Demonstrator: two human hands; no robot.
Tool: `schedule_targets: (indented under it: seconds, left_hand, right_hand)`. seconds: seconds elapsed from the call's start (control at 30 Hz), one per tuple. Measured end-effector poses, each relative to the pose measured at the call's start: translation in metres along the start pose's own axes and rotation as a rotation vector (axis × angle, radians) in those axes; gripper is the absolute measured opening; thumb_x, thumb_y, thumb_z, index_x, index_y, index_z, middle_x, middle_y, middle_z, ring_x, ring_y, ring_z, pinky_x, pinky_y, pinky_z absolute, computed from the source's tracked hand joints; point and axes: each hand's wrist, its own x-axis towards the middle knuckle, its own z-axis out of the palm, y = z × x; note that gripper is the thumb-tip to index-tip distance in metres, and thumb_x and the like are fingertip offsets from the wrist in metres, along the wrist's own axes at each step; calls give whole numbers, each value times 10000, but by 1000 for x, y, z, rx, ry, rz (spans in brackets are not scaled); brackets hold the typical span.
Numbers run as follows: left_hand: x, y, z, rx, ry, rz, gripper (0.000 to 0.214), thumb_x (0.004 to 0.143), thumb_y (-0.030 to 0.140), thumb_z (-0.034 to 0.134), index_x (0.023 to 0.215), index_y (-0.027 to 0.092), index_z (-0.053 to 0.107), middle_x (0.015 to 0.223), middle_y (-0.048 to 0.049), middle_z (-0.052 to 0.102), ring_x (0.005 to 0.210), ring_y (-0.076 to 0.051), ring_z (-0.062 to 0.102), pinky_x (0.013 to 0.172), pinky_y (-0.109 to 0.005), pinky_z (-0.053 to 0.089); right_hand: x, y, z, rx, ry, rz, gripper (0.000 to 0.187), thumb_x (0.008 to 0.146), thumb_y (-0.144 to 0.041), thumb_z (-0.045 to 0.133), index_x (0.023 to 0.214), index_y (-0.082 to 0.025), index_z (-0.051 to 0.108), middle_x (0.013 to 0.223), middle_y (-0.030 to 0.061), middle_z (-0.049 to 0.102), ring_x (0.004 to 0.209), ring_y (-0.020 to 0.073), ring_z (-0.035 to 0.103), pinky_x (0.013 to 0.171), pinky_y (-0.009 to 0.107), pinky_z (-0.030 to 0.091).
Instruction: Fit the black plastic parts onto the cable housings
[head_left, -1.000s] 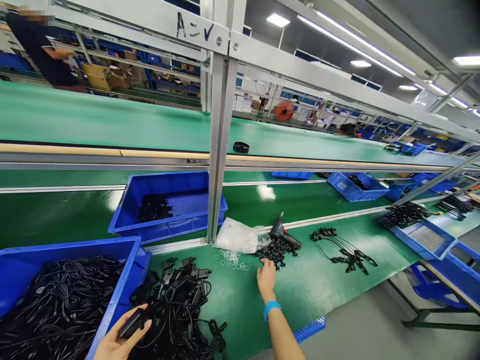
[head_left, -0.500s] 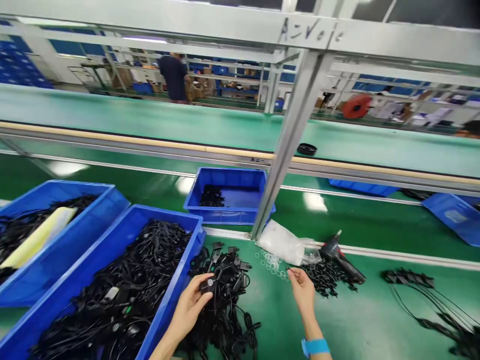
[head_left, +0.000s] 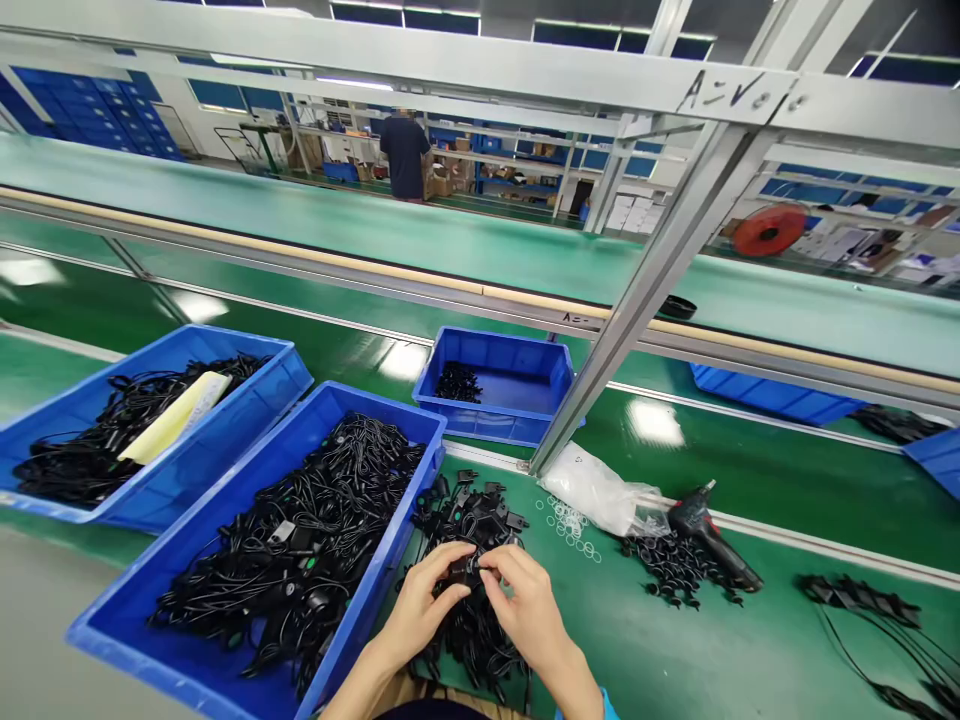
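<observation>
- Where half a second ago we saw the hands well apart, we now find them brought together over the tangled pile of black cables and boxy plugs [head_left: 491, 515].
- Our left hand [head_left: 420, 607] holds a small black plastic block [head_left: 463, 572] between thumb and fingers, as it did before; we see the block just above the pile's near middle.
- Our right hand [head_left: 526, 608] has left the white rings [head_left: 576, 532] and come to the block's right end, thumb and fingers drawn in narrowly; we cannot tell whether they grip the block or some smaller part.
- On the green tabletop [head_left: 637, 650], to the right of the pile, we see those rings beside a crumpled white plastic bag [head_left: 592, 488], then a heap of small black clips [head_left: 667, 568] with a black-and-red power screwdriver [head_left: 716, 545] lying against it.
- Left of the pile we find a large blue plastic bin [head_left: 142, 640] of black cables.
- Our view has swung left, so a second blue bin with a pale yellow sheet [head_left: 176, 418] on its cables now shows more fully.
</observation>
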Motion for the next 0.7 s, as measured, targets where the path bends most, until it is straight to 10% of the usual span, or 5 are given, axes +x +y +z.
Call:
schedule_targets:
  seconds: [0.33,0.5,0.7]
  left_hand:
    - [-5,4,-6,161,0,83,368,930,295,617,1297,272,598,1287,-78,647,1218,-239,592,1066,-387,481]
    - [0,-1,-1,280,18,113,342,944,278,582,1287,285,583,1255,-59,651,1176,-218,619,1023,-344,515]
    - [23,-22,7,573,-39,128,337,975,379,493,1296,301,560,1259,-47,640,1063,-236,683,865,-322,581]
  right_hand:
    - [-2,5,20,-462,-87,54,463,1055,-392,300,700,-205,531,664,24,581,621,186,549,596,317,320]
    - [-6,8,29,-354,-156,211,442,1037,-439,291,821,-198,591,799,59,652,756,213,606,670,305,374]
    - [-20,82,13,-308,-54,589,655,1026,-517,259,538,-219,579,506,-6,572,507,138,568,584,232,426]
